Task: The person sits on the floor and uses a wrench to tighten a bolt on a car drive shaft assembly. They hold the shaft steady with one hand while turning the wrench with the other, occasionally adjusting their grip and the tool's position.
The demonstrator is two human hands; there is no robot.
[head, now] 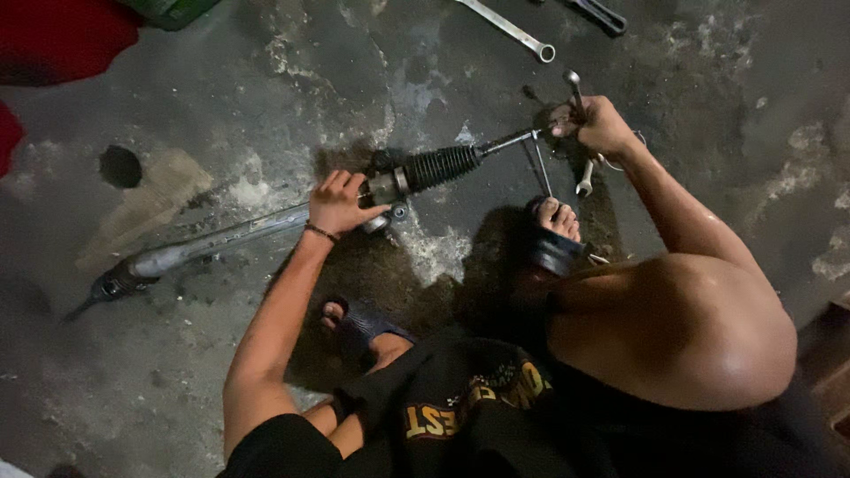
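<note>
On stained concrete, long grey steering rack (221,237) wears a ribbed black boot (440,166).

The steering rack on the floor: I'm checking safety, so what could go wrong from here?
The right hand grips a wrench at the tie rod end; if it slips, knuckles may hit the concrete floor. Only the left hand steadies the steering rack, so it could roll. Toes in an open sandal lie close under the wrench.

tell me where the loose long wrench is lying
In the head view, the long wrench lies on the concrete floor at the top, beyond the right hand.
</note>
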